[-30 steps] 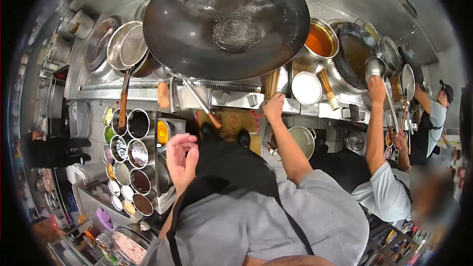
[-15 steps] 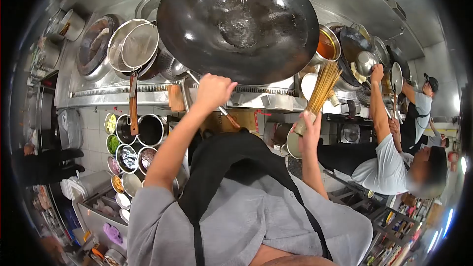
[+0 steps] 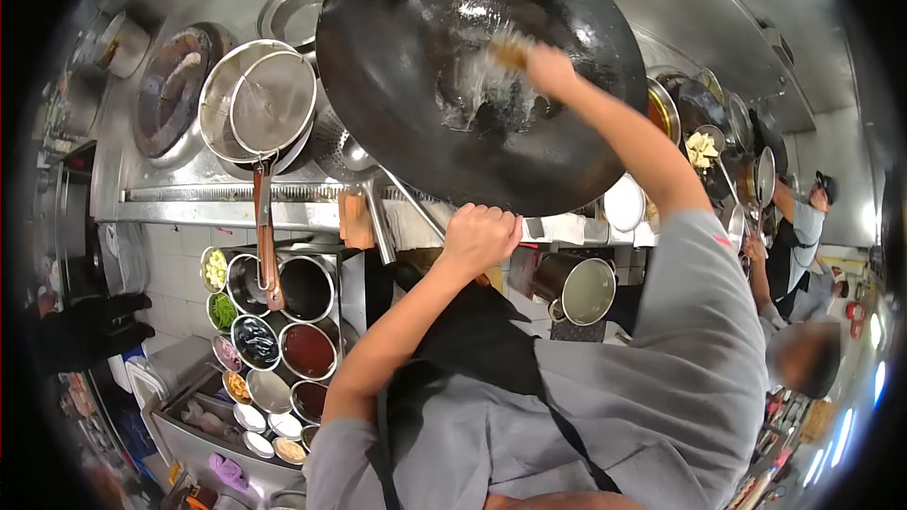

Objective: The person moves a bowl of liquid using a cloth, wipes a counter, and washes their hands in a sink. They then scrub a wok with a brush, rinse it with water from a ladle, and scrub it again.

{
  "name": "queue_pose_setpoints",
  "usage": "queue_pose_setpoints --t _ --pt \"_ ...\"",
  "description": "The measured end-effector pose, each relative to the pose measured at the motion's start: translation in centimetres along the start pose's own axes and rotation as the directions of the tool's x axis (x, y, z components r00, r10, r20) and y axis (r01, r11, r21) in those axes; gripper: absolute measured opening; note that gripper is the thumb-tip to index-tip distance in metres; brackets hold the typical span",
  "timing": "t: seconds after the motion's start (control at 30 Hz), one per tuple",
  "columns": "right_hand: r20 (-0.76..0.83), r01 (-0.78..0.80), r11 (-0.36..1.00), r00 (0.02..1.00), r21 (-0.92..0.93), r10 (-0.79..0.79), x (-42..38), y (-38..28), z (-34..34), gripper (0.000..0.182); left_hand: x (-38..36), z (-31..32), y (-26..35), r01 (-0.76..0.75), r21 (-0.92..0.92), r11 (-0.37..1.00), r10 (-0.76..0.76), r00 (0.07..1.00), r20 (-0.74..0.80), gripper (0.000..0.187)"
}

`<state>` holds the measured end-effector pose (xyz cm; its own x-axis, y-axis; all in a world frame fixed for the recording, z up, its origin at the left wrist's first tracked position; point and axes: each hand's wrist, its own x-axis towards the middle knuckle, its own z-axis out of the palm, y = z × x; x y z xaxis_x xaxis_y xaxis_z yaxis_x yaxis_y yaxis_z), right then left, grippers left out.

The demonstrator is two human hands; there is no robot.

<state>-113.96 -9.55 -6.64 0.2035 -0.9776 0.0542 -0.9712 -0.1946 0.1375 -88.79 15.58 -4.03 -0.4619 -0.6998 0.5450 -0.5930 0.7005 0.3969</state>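
Note:
A large black wok (image 3: 397, 85) fills the top middle, its inside wet and shiny with water. Closed around its near edge is my left hand (image 3: 480, 238); whether the fingers grip a handle or the rim itself is hidden. My right hand (image 3: 550, 73), smeared by motion, is inside the wok and grips a bamboo brush (image 3: 510, 52). The brush bristles point left against the wet middle of the wok, where water splashes up.
Two mesh strainers (image 3: 274, 104) and a perforated ladle (image 3: 345, 153) lie left of the wok. Below left stand several ingredient pots, one with dark red sauce (image 3: 309, 351). A steel pot (image 3: 586, 290) sits lower right. Co-workers (image 3: 803, 227) stand at the far right.
My right hand has brought the bamboo brush from right of the wok into its middle. The wok and my left hand appear lower and further right in view.

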Motion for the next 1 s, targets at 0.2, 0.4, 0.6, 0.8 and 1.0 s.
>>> queue_pose_setpoints --t 0.2,0.4,0.6,0.8,1.0 --pt "0.115 -0.063 0.992 0.992 0.112 0.050 11.6 -8.4 -7.0 0.025 0.1 0.1 -0.8 0.009 0.036 0.999 -0.007 0.998 -0.059 0.028" --pt "0.016 0.447 0.869 0.888 0.212 -0.460 -9.1 -12.1 -7.8 0.020 0.1 0.2 -1.0 0.004 0.055 0.998 0.003 0.993 -0.121 0.028" --pt "-0.154 -0.064 0.981 0.984 0.184 0.093 10.8 -5.0 -3.1 0.024 0.3 0.6 -0.5 0.055 0.065 0.996 -0.047 0.992 -0.113 0.030" --pt "0.057 0.148 0.963 0.985 0.227 -0.165 4.5 -12.2 -6.6 0.023 0.3 0.1 0.3 0.062 0.072 0.995 -0.057 0.996 -0.067 0.028" --pt "0.278 0.431 0.899 0.857 0.074 -0.434 -14.5 -2.2 -7.3 0.039 0.1 0.9 0.4 0.055 0.061 0.997 -0.047 0.992 -0.118 0.030"
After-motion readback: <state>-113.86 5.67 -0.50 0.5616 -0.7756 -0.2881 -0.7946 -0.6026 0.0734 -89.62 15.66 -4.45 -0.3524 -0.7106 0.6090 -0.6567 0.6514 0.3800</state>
